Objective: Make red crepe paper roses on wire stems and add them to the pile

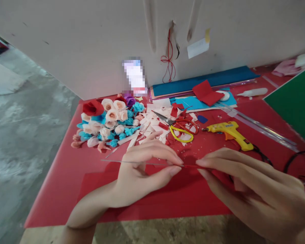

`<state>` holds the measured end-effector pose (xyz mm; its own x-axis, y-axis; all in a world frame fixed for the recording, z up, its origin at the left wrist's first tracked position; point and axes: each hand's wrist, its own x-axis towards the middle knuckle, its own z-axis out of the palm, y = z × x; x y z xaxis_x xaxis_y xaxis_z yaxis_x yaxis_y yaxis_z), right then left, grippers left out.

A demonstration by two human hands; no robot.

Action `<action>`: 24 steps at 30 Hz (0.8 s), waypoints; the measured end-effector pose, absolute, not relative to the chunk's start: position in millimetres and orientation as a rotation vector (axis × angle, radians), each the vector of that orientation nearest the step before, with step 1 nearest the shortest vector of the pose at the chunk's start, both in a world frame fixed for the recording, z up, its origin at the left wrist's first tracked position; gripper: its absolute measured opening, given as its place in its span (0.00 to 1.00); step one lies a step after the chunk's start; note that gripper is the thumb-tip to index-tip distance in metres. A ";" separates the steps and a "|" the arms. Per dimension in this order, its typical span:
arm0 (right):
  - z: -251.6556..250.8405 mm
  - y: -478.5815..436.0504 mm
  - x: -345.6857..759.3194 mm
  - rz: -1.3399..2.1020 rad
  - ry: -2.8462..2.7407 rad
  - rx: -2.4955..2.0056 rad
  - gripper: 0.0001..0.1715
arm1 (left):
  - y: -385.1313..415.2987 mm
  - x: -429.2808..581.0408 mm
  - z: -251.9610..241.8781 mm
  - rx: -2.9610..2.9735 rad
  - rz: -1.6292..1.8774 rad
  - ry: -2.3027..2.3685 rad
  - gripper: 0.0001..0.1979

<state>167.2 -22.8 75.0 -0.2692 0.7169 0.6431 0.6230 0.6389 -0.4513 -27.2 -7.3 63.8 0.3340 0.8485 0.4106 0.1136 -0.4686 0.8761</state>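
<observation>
My left hand [132, 184] is closed in a pinch on a thin straight wire [109, 161], which runs out to the left past the palm. At the wire's right end is a narrow bit of red paper [189, 166]. The thumb and fingers of my right hand [254, 186] are pinched together on that red paper, close to the left fingertips. Part of the paper is hidden behind the right fingers. Beneath both hands lies a red sheet [99, 181] on the red-topped table [53, 189].
Paper flowers [112, 115] in several colours crowd the back left. Scissors [181, 133] rest on paper scraps [149, 123]. A yellow glue gun [225, 128] lies ahead of my right hand. A lit phone [135, 76] leans on the wall. Blue sheets [205, 81] line the back.
</observation>
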 end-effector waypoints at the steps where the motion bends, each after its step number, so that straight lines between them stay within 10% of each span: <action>1: 75.3 -22.6 167.4 0.095 -1.989 -1.023 0.05 | -7.1 -26.8 64.4 1.813 1.206 0.841 0.07; 24: 82.2 -21.5 170.1 0.029 -2.103 -0.923 0.09 | -5.0 -25.4 59.4 1.529 1.187 0.726 0.09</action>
